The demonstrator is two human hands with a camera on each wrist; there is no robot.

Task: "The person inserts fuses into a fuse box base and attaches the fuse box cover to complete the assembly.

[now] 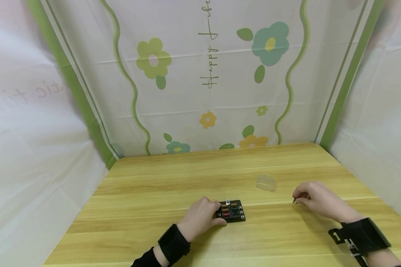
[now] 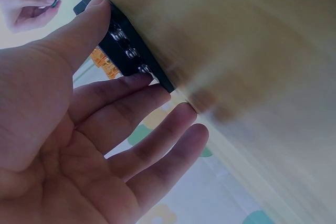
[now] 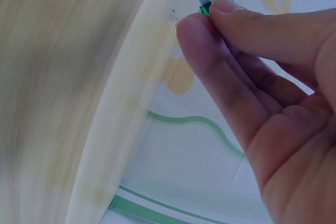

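Note:
A black fuse box (image 1: 238,218) lies on the wooden table, with orange and red blade fuses in it and metal terminals along its sides. My left hand (image 1: 200,217) holds its left end, thumb on the near edge and fingers at the far edge. In the left wrist view the box's dark side with screw terminals (image 2: 130,52) shows between thumb and fingertips. Off to the right, my right hand (image 1: 315,199) pinches a green blade fuse (image 3: 205,8) between thumb and index finger. The fuse's two metal blades point away from the fingertips.
A clear plastic cover (image 1: 265,183) rests on the table (image 1: 147,207) behind and to the right of the fuse box. White flowered curtains (image 1: 187,85) hang at the back and on both sides. Black straps with small devices (image 1: 365,235) circle both wrists.

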